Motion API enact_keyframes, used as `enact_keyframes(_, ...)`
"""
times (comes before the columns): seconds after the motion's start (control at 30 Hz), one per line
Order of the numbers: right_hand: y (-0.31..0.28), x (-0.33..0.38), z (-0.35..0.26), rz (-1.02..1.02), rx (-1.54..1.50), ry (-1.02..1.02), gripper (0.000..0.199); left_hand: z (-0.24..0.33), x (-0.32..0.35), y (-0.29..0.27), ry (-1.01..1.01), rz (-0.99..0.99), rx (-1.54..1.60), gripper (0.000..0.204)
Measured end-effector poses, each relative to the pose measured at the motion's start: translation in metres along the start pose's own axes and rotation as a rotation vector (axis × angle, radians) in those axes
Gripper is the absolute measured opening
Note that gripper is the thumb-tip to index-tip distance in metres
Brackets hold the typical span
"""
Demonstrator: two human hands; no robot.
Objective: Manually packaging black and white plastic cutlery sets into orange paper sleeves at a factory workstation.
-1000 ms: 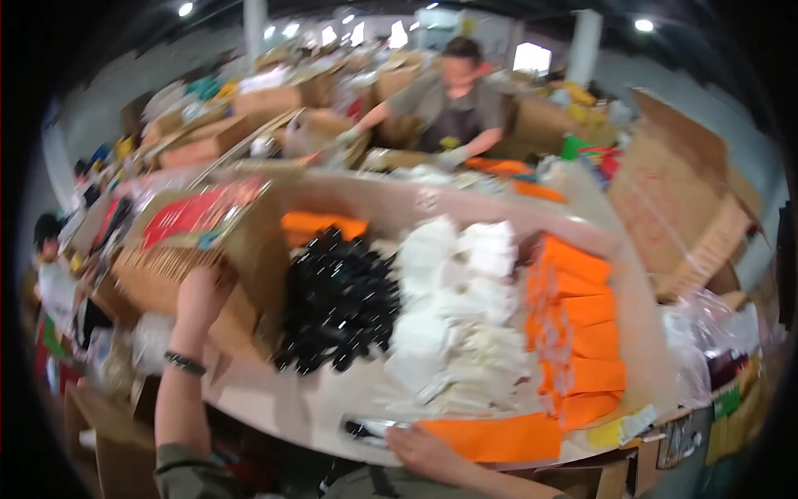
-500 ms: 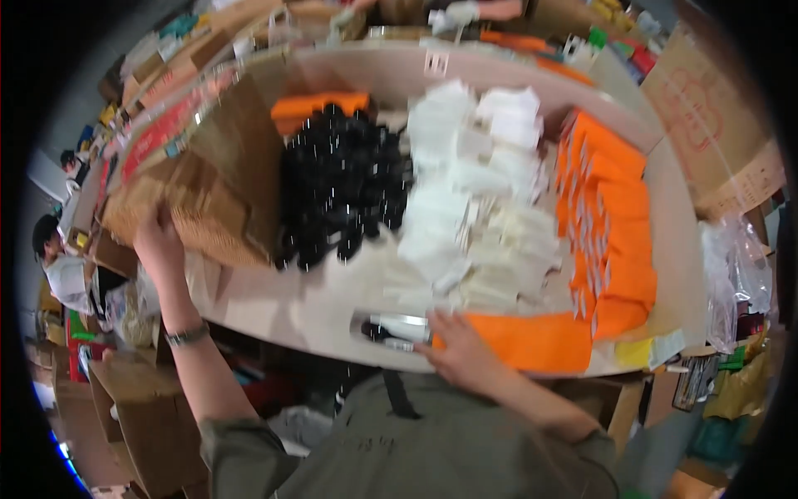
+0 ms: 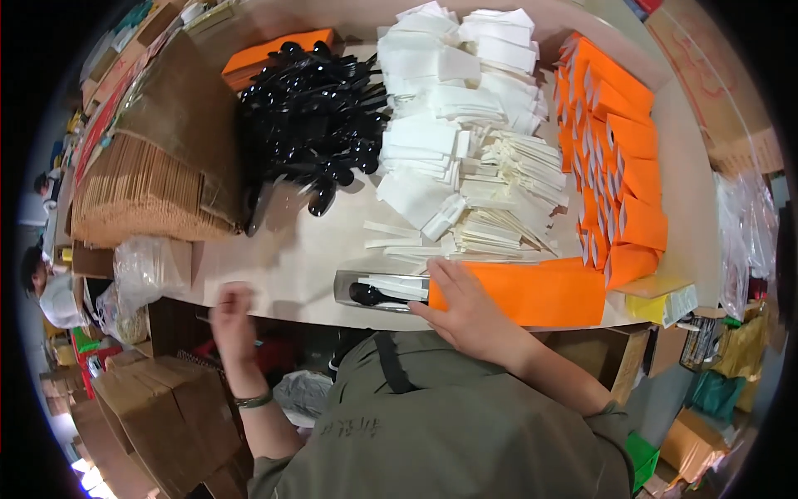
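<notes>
My right hand (image 3: 465, 309) grips an orange packet (image 3: 536, 293) lying along the table's near edge, its fingers reaching across the packet's mouth. From that mouth, toward the left, extends a greyish open end holding a black spoon (image 3: 366, 293) and white paper strips (image 3: 399, 284). My left hand (image 3: 234, 316) is off the table's near edge at the left. Motion smears its fingers, and nothing shows clearly in it. Closest to it on the table is an upright stack of brown folded paper (image 3: 145, 195) in a cardboard box.
Black plastic spoons (image 3: 307, 125) are heaped beside white napkin packets (image 3: 424, 150). Thin pale sticks or strips (image 3: 499, 233) lie near the middle. Filled orange packets (image 3: 615, 158) line the right side; an orange stack (image 3: 278, 54) is behind the spoons. Cardboard boxes (image 3: 166, 416) stand below left.
My left hand has left the brown paper stack and moved down to the right, off the table edge. My right hand stays on the orange packet. The view has shifted.
</notes>
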State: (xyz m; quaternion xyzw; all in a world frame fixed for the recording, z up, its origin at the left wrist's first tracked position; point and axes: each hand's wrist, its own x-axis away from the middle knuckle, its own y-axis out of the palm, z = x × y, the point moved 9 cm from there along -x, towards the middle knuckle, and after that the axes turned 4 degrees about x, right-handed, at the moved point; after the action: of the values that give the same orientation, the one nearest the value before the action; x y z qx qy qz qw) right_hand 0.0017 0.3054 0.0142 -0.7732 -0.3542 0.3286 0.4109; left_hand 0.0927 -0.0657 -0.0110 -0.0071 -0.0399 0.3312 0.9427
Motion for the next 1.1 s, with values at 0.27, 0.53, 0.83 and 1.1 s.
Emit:
enact_keyframes(0.27, -0.003, -0.002, 0.001, -0.053, 0.080, -0.041, 0.046, -0.012, -0.005, 0.097, -0.053, -0.580, -0.544, 0.006)
enact_keyframes(0.53, -0.004, -0.015, -0.001, 0.032, 0.070, 0.042, 0.038, 0.018, 0.041, 0.199, 0.329, -0.390, -0.934, 0.033)
enact_keyframes(0.83, -0.016, -0.012, 0.001, 0.064, 0.045, 0.020, 0.040, 0.001, 0.107, 0.254, -0.375, -0.993, 0.154, 0.060)
enact_keyframes(1.1, -0.064, -0.027, 0.017, 0.118, 0.048, -0.082, 0.015, 0.045, 0.076, 0.241, 0.780, -0.725, -0.988, 0.044)
